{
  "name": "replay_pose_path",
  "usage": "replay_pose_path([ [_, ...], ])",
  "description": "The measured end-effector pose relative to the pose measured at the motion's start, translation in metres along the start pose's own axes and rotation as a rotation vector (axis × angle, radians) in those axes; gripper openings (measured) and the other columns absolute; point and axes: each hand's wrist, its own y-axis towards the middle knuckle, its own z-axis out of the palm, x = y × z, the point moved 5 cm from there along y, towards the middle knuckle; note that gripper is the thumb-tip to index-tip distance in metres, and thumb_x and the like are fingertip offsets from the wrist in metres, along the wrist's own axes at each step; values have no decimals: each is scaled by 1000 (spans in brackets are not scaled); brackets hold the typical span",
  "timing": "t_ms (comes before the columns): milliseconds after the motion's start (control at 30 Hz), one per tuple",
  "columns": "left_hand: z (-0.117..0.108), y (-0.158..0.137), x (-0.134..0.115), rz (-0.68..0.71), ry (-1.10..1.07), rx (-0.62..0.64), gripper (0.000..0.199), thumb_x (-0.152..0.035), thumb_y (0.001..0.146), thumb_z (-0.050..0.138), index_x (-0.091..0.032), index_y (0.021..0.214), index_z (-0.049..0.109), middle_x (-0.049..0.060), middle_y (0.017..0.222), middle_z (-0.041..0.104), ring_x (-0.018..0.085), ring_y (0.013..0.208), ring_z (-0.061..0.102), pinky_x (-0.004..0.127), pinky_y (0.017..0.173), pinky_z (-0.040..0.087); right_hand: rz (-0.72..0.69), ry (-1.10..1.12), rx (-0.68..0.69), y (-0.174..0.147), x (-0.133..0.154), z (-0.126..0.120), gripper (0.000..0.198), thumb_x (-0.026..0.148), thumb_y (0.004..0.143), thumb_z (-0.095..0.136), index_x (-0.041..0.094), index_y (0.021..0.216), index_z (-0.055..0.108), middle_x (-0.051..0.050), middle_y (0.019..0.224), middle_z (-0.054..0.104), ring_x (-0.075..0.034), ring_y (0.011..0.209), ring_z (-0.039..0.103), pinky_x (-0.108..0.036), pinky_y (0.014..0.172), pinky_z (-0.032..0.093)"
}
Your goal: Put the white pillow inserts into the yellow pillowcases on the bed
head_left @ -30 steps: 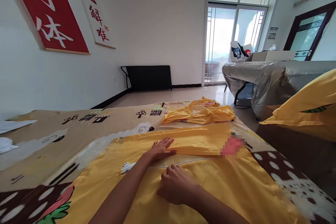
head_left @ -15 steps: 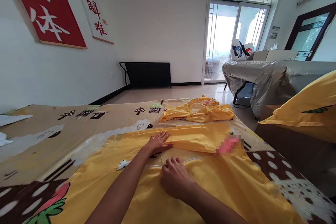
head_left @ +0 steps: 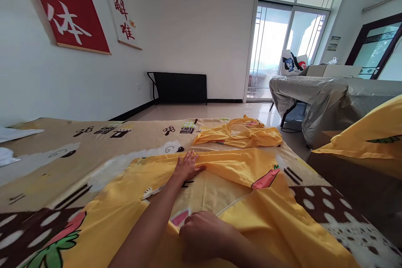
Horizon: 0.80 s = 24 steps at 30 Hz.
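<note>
A large yellow cloth (head_left: 122,213) with pink carrot-like prints lies spread over the patterned blanket. My left hand (head_left: 187,166) rests flat on its far part, fingers spread, holding nothing. Nearer to me, my right hand (head_left: 204,234) is closed in a fist on the cloth's near layer, beside a white edge line. Between my hands a paler, cream-coloured area (head_left: 209,194) shows, with part of a pink print next to the right hand. The fingertips of my right hand are hidden underneath it.
Another crumpled yellow cloth (head_left: 238,132) lies at the blanket's (head_left: 103,146) far edge. More yellow fabric (head_left: 370,134) hangs over a box at right. White cloth (head_left: 15,134) lies at far left. A plastic-covered table (head_left: 320,90) and a black folded panel (head_left: 180,88) stand beyond.
My right hand has moved toward me, drawing the near layer back, and the cream area between my hands has widened. My left hand stays pressed on the far part.
</note>
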Motion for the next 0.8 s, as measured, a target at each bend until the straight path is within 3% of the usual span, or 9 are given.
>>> replay_pose_path([
  [133,-4,1,0,-47,42,-65,83,-69,83,30,-12,143,35,15,155,16,31,144,14,58,112,13,-59,7,61,0,9,2,35,42,82,54,13,95,69,-8,91,71,-22,77,66,-27,52,43],
  [267,-8,1,-1,-78,72,-106,81,-67,84,32,-11,142,37,17,154,19,31,143,14,57,112,12,-100,0,104,2,14,4,26,35,84,55,17,97,68,-6,93,71,-21,80,66,-25,52,42],
  [467,-7,3,0,-77,61,-57,80,-66,83,34,-11,142,37,18,154,17,31,143,15,58,112,11,-191,175,82,2,14,-2,32,30,84,55,17,112,62,-3,100,71,-18,86,66,-24,69,46],
  [567,-5,4,3,-52,27,0,83,-69,82,35,-13,143,35,17,154,16,31,144,13,59,112,9,-48,285,-4,6,3,3,50,37,77,60,14,121,55,-6,98,71,-21,86,67,-26,70,49],
  [667,-4,2,12,-18,-22,85,86,-69,78,42,-18,145,30,14,155,15,31,144,11,60,112,8,110,231,-110,8,-6,9,55,44,70,62,10,113,59,-14,103,69,-28,86,67,-32,70,51],
  [800,-9,-8,41,17,-99,165,86,-74,74,43,-26,144,33,9,155,20,31,143,15,54,113,13,123,233,-104,5,-2,8,47,43,72,57,13,107,64,-13,95,71,-27,78,67,-30,61,49],
])
